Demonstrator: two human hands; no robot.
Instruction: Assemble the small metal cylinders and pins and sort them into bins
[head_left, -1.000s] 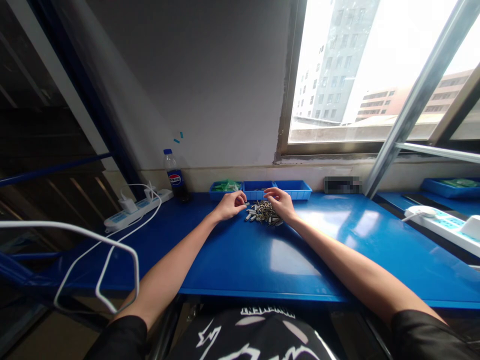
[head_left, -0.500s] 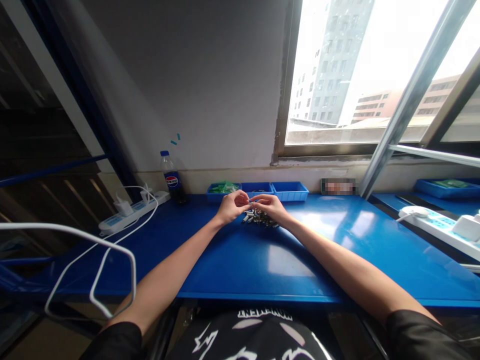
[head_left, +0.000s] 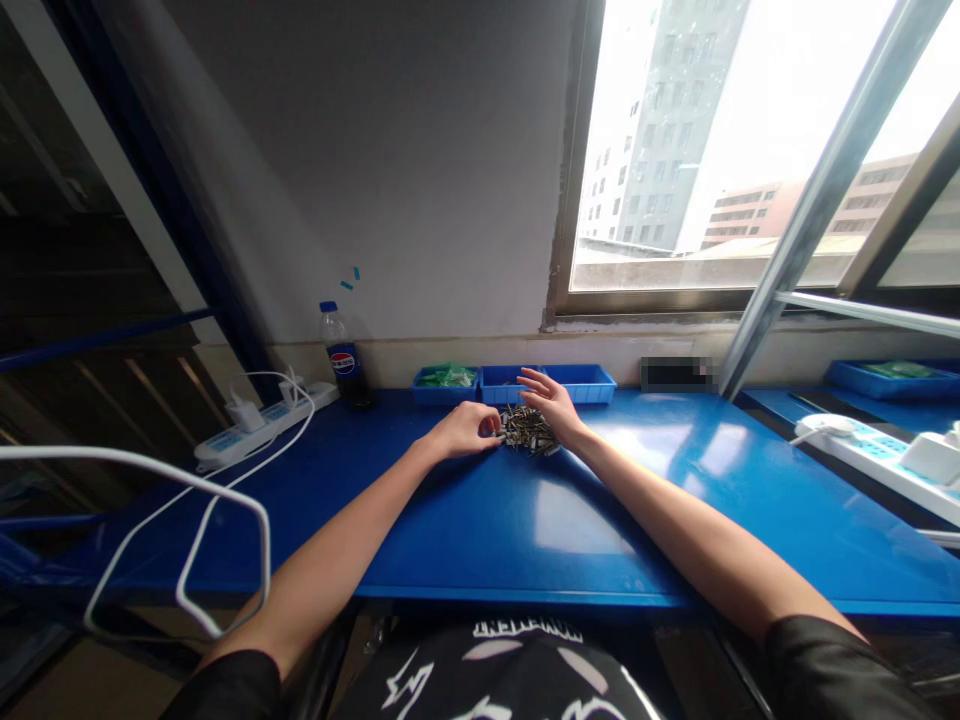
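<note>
A heap of small, thin metal pieces (head_left: 529, 428) lies on the blue table, too small to name exactly. My left hand (head_left: 466, 430) is at the heap's left edge, thumb and fingers closed together; whatever they pinch is too small to make out. Over the heap's right side, my right hand (head_left: 553, 402) has its fingers stretched out and apart, with nothing seen in it. Behind the hands stand three blue bins: the left bin (head_left: 444, 394) with green plastic packaging (head_left: 450, 375), the middle bin (head_left: 510, 394) partly hidden by my right hand, and the right bin (head_left: 592, 392).
A cola bottle (head_left: 343, 360) stands at the back left beside a white power strip (head_left: 259, 428) with looping white cables (head_left: 266, 540). Another power strip (head_left: 885, 450) is at the right, near a blue tray (head_left: 892, 378). A metal post (head_left: 810, 185) rises by the window.
The fingertips, together above the heap before, have parted. My left hand has lowered to the heap's left edge; my right hand has opened and its fingers have lifted.
</note>
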